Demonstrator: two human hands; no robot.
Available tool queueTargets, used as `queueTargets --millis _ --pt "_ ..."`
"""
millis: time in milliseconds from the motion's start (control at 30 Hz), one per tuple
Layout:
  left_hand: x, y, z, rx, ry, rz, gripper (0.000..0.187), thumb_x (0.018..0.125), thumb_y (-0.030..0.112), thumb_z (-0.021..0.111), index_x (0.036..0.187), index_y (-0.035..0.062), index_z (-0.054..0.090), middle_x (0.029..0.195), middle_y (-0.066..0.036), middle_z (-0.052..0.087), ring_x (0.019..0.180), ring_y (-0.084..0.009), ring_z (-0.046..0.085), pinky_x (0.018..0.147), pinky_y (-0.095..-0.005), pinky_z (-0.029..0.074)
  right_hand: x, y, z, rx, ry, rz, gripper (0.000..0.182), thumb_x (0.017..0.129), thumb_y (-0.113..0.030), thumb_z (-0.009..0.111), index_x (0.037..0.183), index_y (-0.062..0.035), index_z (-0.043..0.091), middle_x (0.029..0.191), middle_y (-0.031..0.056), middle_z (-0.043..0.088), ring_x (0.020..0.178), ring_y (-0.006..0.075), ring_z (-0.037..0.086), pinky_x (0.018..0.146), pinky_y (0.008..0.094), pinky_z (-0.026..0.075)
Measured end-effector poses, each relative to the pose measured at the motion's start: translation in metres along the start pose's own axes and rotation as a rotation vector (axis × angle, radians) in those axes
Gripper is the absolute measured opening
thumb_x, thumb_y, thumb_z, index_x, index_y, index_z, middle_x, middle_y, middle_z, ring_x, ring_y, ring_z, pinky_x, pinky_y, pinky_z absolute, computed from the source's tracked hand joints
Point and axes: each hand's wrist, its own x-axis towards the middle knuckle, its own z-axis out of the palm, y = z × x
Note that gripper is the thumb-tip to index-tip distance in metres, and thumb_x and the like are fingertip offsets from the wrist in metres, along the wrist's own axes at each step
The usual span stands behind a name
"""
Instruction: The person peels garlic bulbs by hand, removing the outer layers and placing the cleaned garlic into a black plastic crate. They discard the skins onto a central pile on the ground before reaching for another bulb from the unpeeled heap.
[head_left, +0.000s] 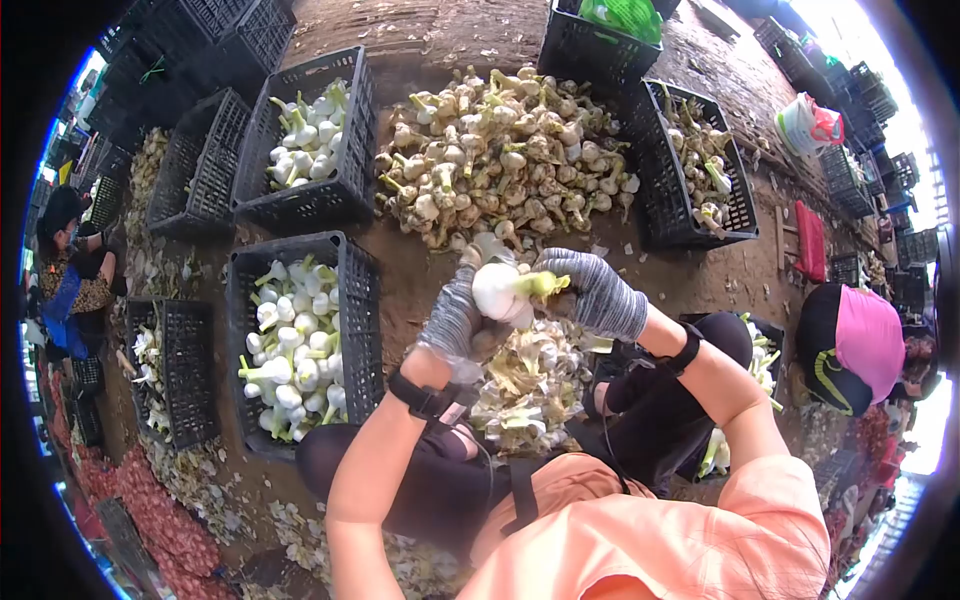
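Note:
A white garlic bulb (494,291) with a short green-yellow stem is held up in front of me. My left hand (452,312), in a grey knit glove, is closed round the bulb's left side; a loose piece of pale skin stands up by its fingertips. My right hand (604,295), gloved alike, has its fingers curled in at the stem end; their tips are partly hidden. Under both hands lies a heap of peeled garlic skins (530,390) between my legs. Just beyond them spreads a big pile of unpeeled garlic (500,150).
Black crates of cleaned garlic stand at the left, one near (375,330) and one farther (365,140). A crate of dirty garlic (742,200) is at the right. A red stool (810,242) and a white bucket (800,125) lie beyond. Other people sit at both sides.

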Motion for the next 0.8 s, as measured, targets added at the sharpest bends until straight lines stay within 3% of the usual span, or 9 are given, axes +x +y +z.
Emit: queueTargets --millis 33,100,133,167,267,400,500,633,800 --pt "0.003 -0.002 0.003 -0.034 0.017 -0.004 0.065 0.083 0.067 0.031 0.090 0.0105 0.061 0.050 -0.004 0.050 0.026 -0.0169 0.030 0.024 -0.0293 0.018 -0.001 -0.001 0.001 0.090 -0.029 -0.014 0.024 0.076 -0.004 0.064 0.100 -0.0028 0.059 0.086 0.0040 0.062 0.073 0.0114 0.057 0.068 0.0272 0.049" --pt "0.010 0.000 0.001 0.075 0.055 -0.014 0.062 0.085 0.064 0.031 0.093 0.0100 0.061 0.059 -0.006 0.056 0.036 -0.0173 0.044 0.029 -0.0284 0.029 -0.003 -0.019 -0.002 0.195 -0.087 0.096 0.026 0.078 -0.004 0.062 0.103 -0.0020 0.058 0.088 0.0039 0.062 0.078 0.0123 0.058 0.072 0.0275 0.049" --pt "0.011 -0.003 -0.002 0.074 0.058 -0.013 0.062 0.085 0.064 0.031 0.093 0.0100 0.061 0.059 -0.006 0.056 0.036 -0.0173 0.044 0.029 -0.0284 0.029 -0.003 -0.022 -0.003 0.420 -0.032 0.338 0.027 0.079 -0.004 0.060 0.106 -0.0012 0.057 0.091 0.0040 0.061 0.080 0.0119 0.058 0.073 0.0270 0.049" --pt "0.011 -0.007 -0.004 0.211 0.131 0.304 0.057 0.087 0.059 0.036 0.095 0.0082 0.061 0.068 -0.005 0.057 0.048 -0.0146 0.047 0.039 -0.0261 0.034 -0.003 -0.022 -0.004 0.645 0.026 0.579 0.028 0.081 -0.004 0.059 0.108 -0.0004 0.055 0.093 0.0042 0.061 0.083 0.0116 0.058 0.074 0.0265 0.049" --pt "-0.007 -0.007 0.010 0.520 0.257 1.142 0.037 0.086 0.037 0.058 0.101 0.0033 0.060 0.087 -0.004 0.058 0.075 -0.0074 0.049 0.064 -0.0211 0.044 -0.007 -0.005 0.002 0.511 0.170 0.369 0.031 0.082 -0.002 0.054 0.112 0.0001 0.051 0.097 0.0050 0.059 0.084 0.0102 0.056 0.074 0.0251 0.048" --pt "-0.023 -0.005 0.025 1.037 0.255 1.298 0.032 0.078 0.024 0.070 0.100 0.0039 0.058 0.088 -0.001 0.056 0.080 -0.0074 0.051 0.069 -0.0218 0.045 -0.006 -0.014 0.003 0.246 0.190 0.201 0.030 0.083 -0.002 0.050 0.113 -0.0011 0.051 0.096 0.0032 0.059 0.082 0.0117 0.055 0.075 0.0260 0.047" --pt "0.000 -0.010 0.005 0.591 0.044 0.957 0.031 0.077 0.021 0.071 0.099 0.0044 0.057 0.090 -0.001 0.056 0.079 -0.0079 0.052 0.069 -0.0207 0.045 -0.009 -0.008 0.009 0.213 0.153 0.139 0.029 0.085 -0.003 0.047 0.113 -0.0016 0.050 0.092 0.0016 0.057 0.081 0.0103 0.054 0.074 0.0230 0.045" --pt "-0.010 -0.011 0.008 0.337 -0.032 0.757 0.028 0.078 0.016 0.070 0.099 0.0031 0.057 0.085 -0.001 0.059 0.074 -0.0076 0.056 0.066 -0.0214 0.047 -0.006 0.009 0.009 0.667 0.420 0.299 0.025 0.087 -0.010 0.053 0.110 0.0010 0.051 0.093 0.0018 0.059 0.080 0.0091 0.054 0.070 0.0211 0.046" --pt "-0.013 -0.010 0.009 0.526 -0.127 0.882 0.026 0.080 0.013 0.067 0.102 0.0018 0.059 0.093 -0.005 0.062 0.079 -0.0085 0.058 0.070 -0.0220 0.049 0.014 0.009 -0.003 0.548 0.391 0.626 0.021 0.089 -0.011 0.051 0.106 0.0003 0.052 0.082 0.0031 0.059 0.071 0.0096 0.054 0.062 0.0216 0.047"
